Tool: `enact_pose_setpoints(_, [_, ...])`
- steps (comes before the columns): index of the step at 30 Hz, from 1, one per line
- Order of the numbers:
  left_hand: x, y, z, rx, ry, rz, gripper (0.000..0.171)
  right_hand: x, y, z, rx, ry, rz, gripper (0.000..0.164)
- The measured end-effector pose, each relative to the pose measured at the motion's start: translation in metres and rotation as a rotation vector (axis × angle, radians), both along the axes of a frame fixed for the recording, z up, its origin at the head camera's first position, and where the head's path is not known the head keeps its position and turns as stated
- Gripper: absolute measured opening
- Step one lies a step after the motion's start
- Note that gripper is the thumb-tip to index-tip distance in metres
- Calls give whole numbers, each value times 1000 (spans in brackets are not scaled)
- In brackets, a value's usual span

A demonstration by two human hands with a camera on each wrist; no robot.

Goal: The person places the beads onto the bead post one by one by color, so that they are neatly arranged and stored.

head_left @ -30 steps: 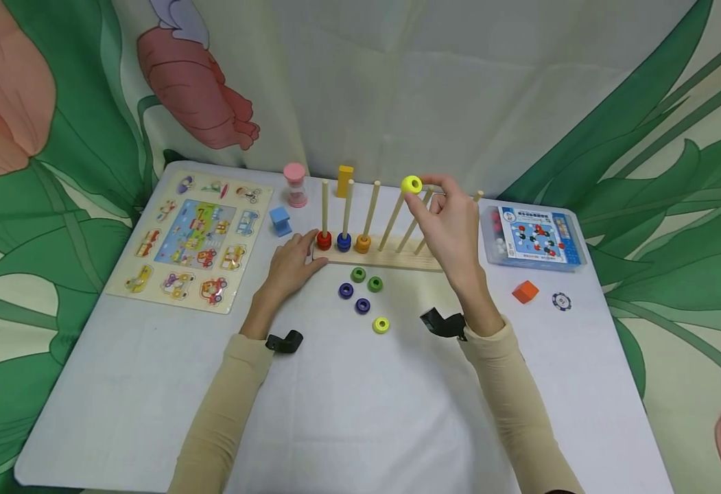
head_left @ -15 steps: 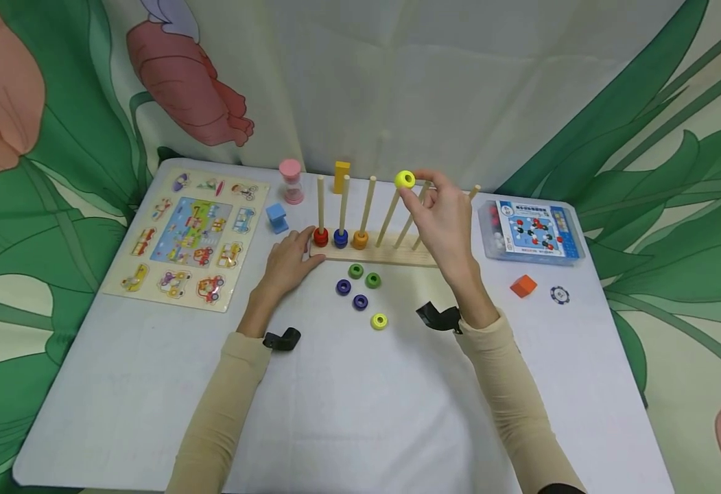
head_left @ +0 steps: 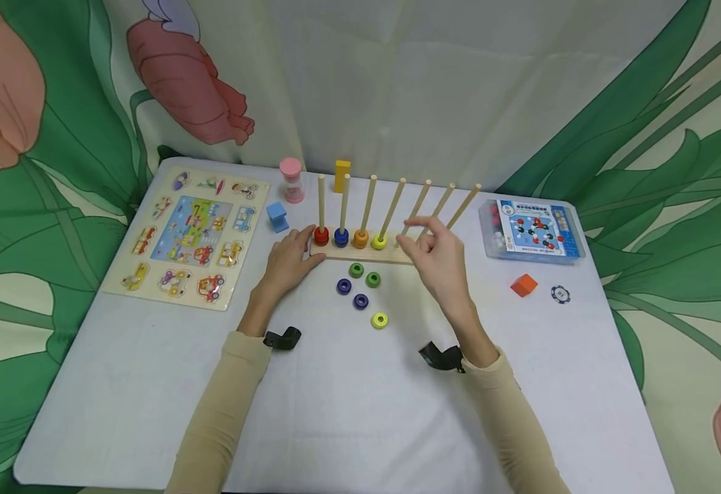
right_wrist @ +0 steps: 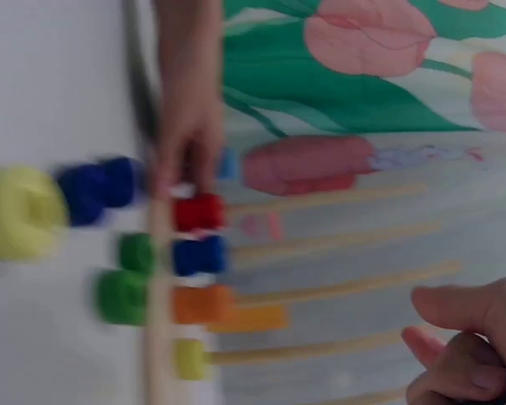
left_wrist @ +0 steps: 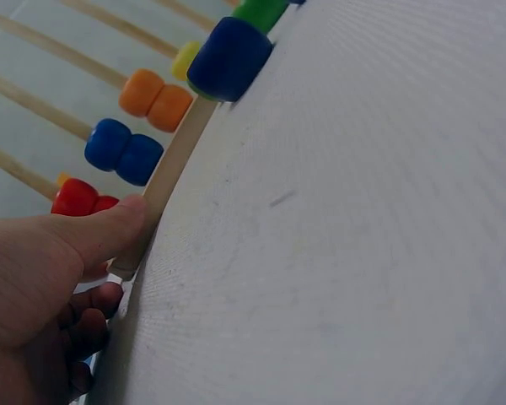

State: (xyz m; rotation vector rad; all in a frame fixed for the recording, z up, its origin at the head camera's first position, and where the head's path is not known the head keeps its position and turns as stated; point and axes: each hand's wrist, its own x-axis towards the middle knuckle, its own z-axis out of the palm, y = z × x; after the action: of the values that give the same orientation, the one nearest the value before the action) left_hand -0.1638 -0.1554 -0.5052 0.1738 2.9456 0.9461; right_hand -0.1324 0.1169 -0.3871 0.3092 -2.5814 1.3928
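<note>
My left hand [head_left: 287, 261] grips the left end of a wooden peg stand [head_left: 366, 254], thumb along its front edge and fingers behind the end. Its first three pegs carry red beads [head_left: 321, 237], blue beads [left_wrist: 110, 145] and orange beads [head_left: 361, 239], two on each in the left wrist view. A single yellow bead [head_left: 379, 242] sits at the foot of the fourth peg. My right hand [head_left: 440, 264] holds nothing. Its loosely bent fingers hover in front of the pegs on the right, partly hiding them.
Before the stand lie two green beads [head_left: 373, 280], two dark purple-blue beads [head_left: 361, 302] and a yellow bead [head_left: 379, 320]. Left is a picture puzzle board [head_left: 230, 281]; behind stand a pink hourglass [head_left: 291, 180] and blocks. A plastic box [head_left: 529, 232], orange block [head_left: 523, 285] and chip [head_left: 560, 294] lie right.
The yellow bead, held near the fourth peg's top by my right hand, is now down at that peg's foot. My right hand has let go and moved right and lower. My left hand stays put.
</note>
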Motion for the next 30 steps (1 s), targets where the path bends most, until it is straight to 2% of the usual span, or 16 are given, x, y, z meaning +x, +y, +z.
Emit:
enact_pose_setpoints(5, [0, 0, 1, -2, -13, 11, 70, 22, 8, -53, 119, -341, 179, 31])
enact_pose_setpoints(8, [0, 0, 1, -1, -11, 14, 70, 34, 14, -76, 195, -484, 306, 35])
enact_pose_setpoints(11, [-1, -1, 1, -6, -10, 10, 70, 43, 18, -90, 244, -509, 355, 36])
enact_pose_setpoints(15, [1, -2, 3, -1, -11, 13, 70, 46, 18, -97, 269, -457, 339, 34])
enact_pose_setpoints(18, [1, -1, 1, 1, -9, 9, 70, 45, 17, -89, 266, -425, 316, 34])
enact_pose_setpoints(21, [2, -1, 0, 0, -8, 3, 70, 39, 15, -67, 232, -353, 267, 34])
enact_pose_setpoints(24, [2, -1, 0, -1, -2, 2, 70, 29, 12, -35, 162, -221, 200, 37])
enact_pose_setpoints(30, [2, 0, 1, 9, 2, -4, 70, 1, 2, 24, 48, 111, 56, 39])
